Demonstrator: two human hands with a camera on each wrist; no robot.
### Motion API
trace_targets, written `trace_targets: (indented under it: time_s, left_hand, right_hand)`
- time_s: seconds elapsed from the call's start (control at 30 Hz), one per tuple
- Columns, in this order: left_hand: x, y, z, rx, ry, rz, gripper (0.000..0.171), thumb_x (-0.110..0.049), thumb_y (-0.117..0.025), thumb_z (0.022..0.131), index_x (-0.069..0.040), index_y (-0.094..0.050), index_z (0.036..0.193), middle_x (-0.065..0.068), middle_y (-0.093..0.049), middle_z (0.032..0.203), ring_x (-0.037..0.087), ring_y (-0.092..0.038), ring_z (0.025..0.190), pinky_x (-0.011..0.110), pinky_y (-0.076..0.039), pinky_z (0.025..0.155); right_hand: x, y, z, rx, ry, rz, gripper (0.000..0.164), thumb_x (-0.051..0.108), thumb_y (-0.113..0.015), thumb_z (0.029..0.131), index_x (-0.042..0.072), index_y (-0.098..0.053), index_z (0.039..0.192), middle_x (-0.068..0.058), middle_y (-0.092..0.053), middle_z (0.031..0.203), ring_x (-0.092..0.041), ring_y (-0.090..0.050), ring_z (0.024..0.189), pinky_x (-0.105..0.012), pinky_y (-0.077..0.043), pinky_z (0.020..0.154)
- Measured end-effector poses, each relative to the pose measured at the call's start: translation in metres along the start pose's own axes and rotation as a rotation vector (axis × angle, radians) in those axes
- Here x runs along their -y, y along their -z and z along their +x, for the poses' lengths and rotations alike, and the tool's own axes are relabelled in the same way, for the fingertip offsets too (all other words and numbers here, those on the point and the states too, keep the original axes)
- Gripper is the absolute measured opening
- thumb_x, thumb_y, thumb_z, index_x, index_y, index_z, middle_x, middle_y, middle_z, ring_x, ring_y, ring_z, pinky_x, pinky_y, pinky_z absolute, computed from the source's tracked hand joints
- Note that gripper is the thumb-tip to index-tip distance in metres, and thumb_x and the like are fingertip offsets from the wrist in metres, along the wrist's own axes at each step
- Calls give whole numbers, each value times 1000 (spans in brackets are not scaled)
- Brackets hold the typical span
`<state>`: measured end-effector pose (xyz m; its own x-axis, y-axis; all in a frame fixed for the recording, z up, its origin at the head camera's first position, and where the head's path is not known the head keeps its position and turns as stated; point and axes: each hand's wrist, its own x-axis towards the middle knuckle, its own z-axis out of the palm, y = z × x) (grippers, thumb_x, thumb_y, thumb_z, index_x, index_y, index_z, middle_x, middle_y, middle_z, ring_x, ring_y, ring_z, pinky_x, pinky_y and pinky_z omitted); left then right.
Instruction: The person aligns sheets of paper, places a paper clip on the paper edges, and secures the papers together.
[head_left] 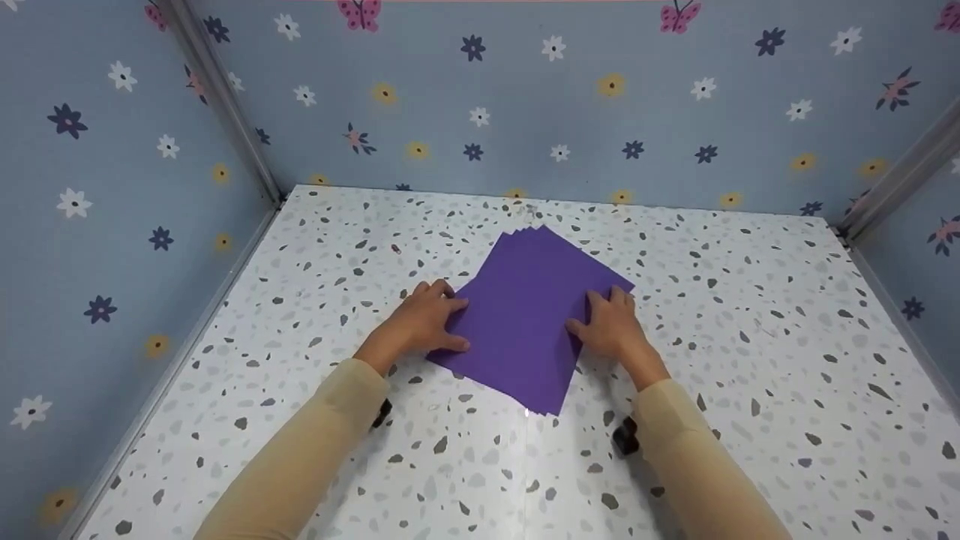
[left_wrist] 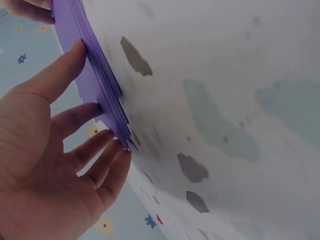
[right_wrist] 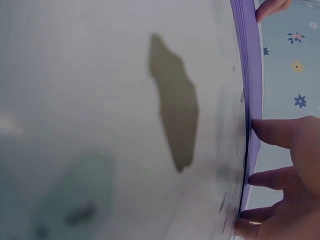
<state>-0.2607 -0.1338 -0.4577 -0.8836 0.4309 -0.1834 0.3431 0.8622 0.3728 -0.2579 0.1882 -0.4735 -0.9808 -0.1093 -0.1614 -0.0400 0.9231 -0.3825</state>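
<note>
A fanned stack of purple paper sheets [head_left: 517, 300] lies at an angle on the table, its corners staggered at top and bottom. My left hand [head_left: 420, 319] touches the stack's left side with thumb and fingers spread. In the left wrist view, that hand's fingertips rest along the layered edges of the sheets [left_wrist: 92, 55]. My right hand [head_left: 611, 322] is at the opposite side, its thumb near the paper's edge. The right wrist view shows the right thumb and fingers [right_wrist: 270, 132] touching the edge of the purple sheets [right_wrist: 254, 75].
The white speckled tabletop [head_left: 750, 337] surrounds the paper. Blue flowered panels [head_left: 525, 97] stand behind it and on both sides, with metal posts [head_left: 225, 97] at the corners. Dark wrist devices [head_left: 625, 436] sit under the sleeves.
</note>
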Motion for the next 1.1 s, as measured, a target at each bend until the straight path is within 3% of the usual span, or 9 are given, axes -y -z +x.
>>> trace_targets:
  time_s: [0.43,0.67,1.1]
  left_hand:
    - [-9,-6,-3,9,9,72,83,-46,-83,92,-7,-51,158,20,-46,150,37,-43,129,52,-44,109]
    - [-14,-9,-6,14,27,72,85,-46,-82,93,-5,-48,159,24,-44,152,39,-41,132,54,-43,112]
    - [-26,-13,-11,7,26,147,82,-48,-79,95,2,-52,154,28,-46,146,43,-45,127,59,-48,103]
  right_hand:
    - [-5,4,3,63,35,-73,78,44,-57,108,-3,-30,165,-41,-15,166,-57,-15,156,-67,-27,123]
    - [-5,7,6,89,23,-89,79,45,-56,109,0,-28,167,-39,-11,169,-56,-11,157,-67,-24,124]
    - [-8,13,18,136,45,-112,78,42,-56,109,1,-26,167,-38,-8,170,-55,-10,158,-67,-21,125]
